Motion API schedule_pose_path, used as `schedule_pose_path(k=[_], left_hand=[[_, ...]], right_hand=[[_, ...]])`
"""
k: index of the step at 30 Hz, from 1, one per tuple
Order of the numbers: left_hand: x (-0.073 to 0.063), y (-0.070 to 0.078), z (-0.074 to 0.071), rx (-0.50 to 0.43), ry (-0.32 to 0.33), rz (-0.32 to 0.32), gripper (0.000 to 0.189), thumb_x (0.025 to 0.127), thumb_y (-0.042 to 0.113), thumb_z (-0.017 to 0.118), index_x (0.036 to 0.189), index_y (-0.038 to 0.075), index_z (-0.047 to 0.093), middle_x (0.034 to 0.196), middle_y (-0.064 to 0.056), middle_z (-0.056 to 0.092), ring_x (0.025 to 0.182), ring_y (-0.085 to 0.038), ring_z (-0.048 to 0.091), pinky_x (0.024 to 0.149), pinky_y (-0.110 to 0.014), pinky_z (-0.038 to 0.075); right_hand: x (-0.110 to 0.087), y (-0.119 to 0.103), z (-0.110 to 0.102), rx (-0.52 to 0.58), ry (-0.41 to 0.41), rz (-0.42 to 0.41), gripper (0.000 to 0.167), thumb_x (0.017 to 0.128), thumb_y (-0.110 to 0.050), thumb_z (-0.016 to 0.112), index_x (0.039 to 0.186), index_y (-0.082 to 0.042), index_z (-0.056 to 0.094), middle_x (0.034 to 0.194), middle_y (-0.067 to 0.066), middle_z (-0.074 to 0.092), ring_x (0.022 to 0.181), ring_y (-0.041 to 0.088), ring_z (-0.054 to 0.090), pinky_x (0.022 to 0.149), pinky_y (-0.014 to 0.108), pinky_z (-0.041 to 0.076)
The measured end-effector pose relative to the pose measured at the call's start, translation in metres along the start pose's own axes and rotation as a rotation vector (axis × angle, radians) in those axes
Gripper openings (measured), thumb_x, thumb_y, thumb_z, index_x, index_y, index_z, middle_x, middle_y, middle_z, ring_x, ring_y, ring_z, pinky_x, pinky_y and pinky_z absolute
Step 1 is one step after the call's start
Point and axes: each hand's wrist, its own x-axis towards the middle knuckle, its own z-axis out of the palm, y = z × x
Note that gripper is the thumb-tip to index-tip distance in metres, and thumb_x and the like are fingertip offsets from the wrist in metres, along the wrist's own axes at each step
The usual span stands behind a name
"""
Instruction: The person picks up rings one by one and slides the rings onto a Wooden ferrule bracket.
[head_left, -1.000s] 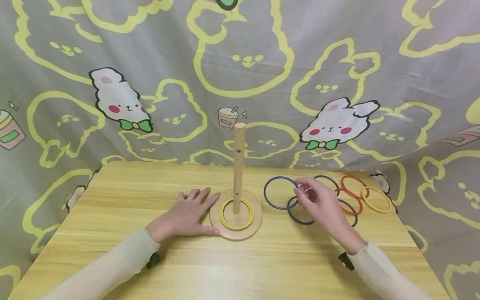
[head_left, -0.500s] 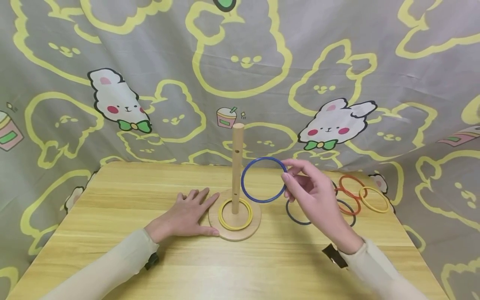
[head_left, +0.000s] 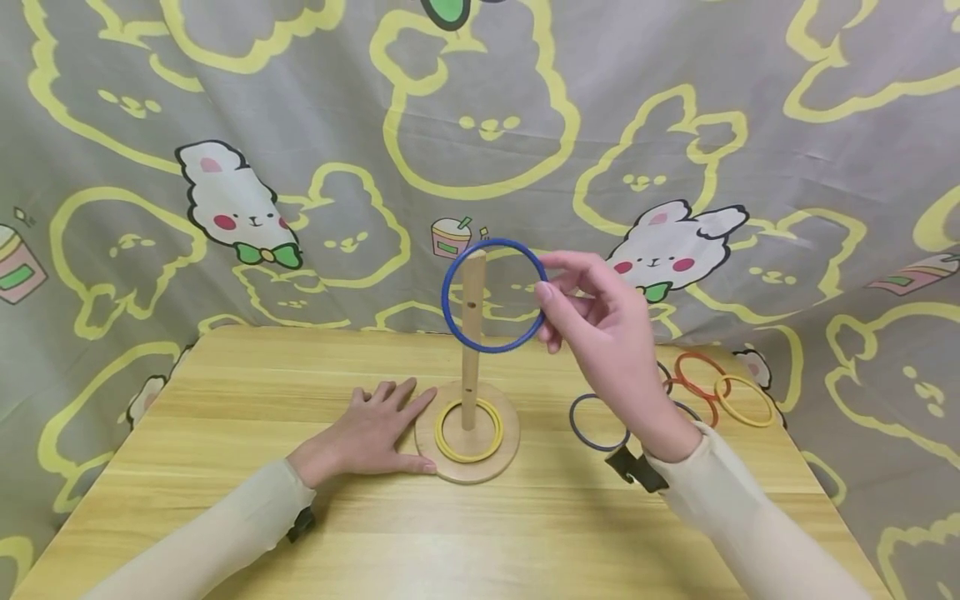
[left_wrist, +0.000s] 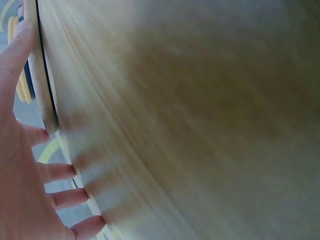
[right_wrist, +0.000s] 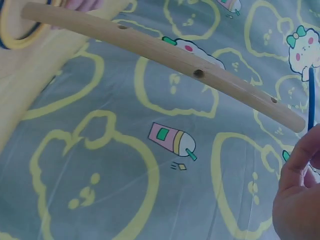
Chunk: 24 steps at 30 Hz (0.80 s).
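Observation:
My right hand (head_left: 603, 333) pinches a blue ring (head_left: 454, 323) by its right side, raised near the top of a wooden post (head_left: 470, 367). In the head view the ring overlaps the post's upper part. The right wrist view shows the ring (right_wrist: 311, 97) edge-on, just past the post's tip (right_wrist: 295, 121). The post stands on a round wooden base (head_left: 504, 458), where yellow rings (head_left: 491, 452) lie around its foot. My left hand (head_left: 367, 433) rests with spread fingers on the table, its thumb and forefinger at the base's left edge; the left wrist view shows its fingertips (left_wrist: 90, 226) on the wood.
Right of the base, a dark blue ring (head_left: 573, 425) lies on the wooden table (head_left: 337, 533). Farther right are red rings (head_left: 701, 357), a yellow ring (head_left: 765, 421) and other dark rings, partly behind my right forearm. A patterned curtain (head_left: 322, 83) hangs behind the table.
My right hand has lifted the blue ring from the right side of the table, up and leftward to the post's top. The left hand has stayed at the base.

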Motion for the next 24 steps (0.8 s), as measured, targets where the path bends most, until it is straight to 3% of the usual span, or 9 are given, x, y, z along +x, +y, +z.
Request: schedule_pose_path(k=[6, 14, 24], left_hand=[[0.000, -0.001, 0.002, 0.001, 0.009, 0.009, 0.116, 0.089, 0.088, 0.062, 0.172, 0.011, 0.036, 0.167, -0.030, 0.037, 0.143, -0.049, 0.044, 0.095, -0.075, 0.040], [0.000, -0.003, 0.001, 0.010, 0.010, 0.010, 0.116, 0.089, 0.089, 0.061, 0.172, 0.012, 0.036, 0.167, -0.030, 0.038, 0.143, -0.049, 0.045, 0.095, -0.074, 0.040], [-0.001, -0.003, 0.002, 0.014, 0.012, 0.014, 0.116, 0.089, 0.089, 0.061, 0.172, 0.011, 0.036, 0.167, -0.030, 0.038, 0.143, -0.049, 0.045, 0.095, -0.074, 0.040]], right_hand=[[0.008, 0.004, 0.011, 0.005, -0.036, 0.054, 0.029, 0.106, 0.001, 0.067, 0.136, 0.002, 0.067, 0.092, 0.020, 0.063, 0.063, 0.025, 0.066, 0.058, 0.031, 0.057], [0.001, 0.029, 0.016, -0.036, -0.095, 0.159, 0.029, 0.105, 0.002, 0.068, 0.134, 0.001, 0.068, 0.091, 0.019, 0.064, 0.063, 0.022, 0.067, 0.059, 0.031, 0.057], [-0.024, 0.071, 0.018, -0.046, -0.126, 0.412, 0.030, 0.105, -0.002, 0.069, 0.134, 0.003, 0.069, 0.096, 0.016, 0.068, 0.067, 0.019, 0.068, 0.063, 0.029, 0.059]])
